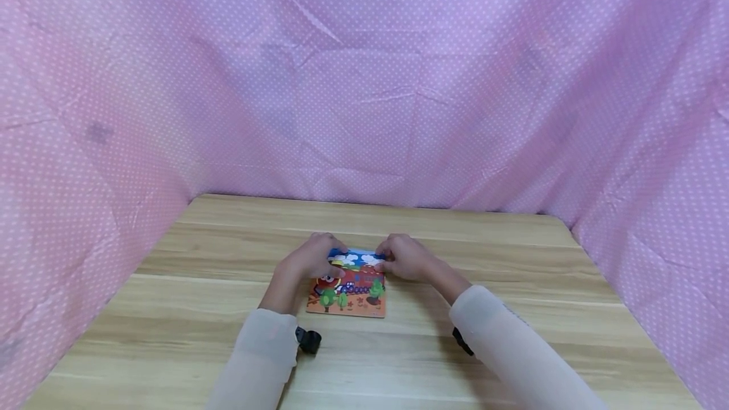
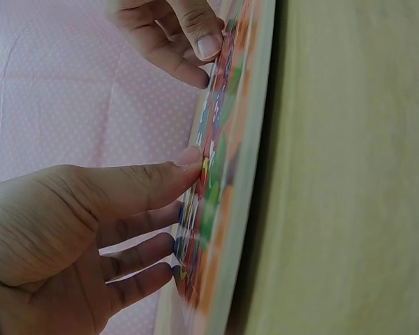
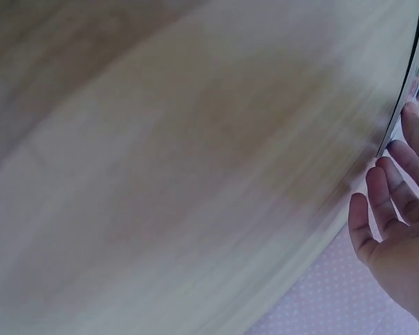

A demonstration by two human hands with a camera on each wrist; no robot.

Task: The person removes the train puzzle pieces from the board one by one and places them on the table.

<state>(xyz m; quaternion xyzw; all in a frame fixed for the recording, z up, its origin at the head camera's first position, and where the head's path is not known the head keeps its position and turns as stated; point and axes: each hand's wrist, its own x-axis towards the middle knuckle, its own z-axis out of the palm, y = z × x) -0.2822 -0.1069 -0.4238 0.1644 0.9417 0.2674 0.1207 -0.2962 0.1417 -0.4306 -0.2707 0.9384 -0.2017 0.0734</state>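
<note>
A flat picture board (image 1: 353,299) with a blue sky, clouds, green trees and a red-orange ground lies on the wooden table; it looks like a jigsaw puzzle. My left hand (image 1: 313,261) is at its upper left, covering that corner. In the left wrist view, the left thumb (image 2: 185,167) touches the picture face and the other fingers reach its surface farther off, spread and fairly straight. My right hand (image 1: 407,258) touches the upper right corner with thumb and forefinger. The right wrist view shows the other right fingers (image 3: 377,192) loosely extended beside the edge.
The wooden table (image 1: 188,309) extends around the board on all sides. Pink dotted cloth (image 1: 364,112) hangs behind the table and along both sides. A black camera strap mount (image 1: 309,340) sits at the left wrist.
</note>
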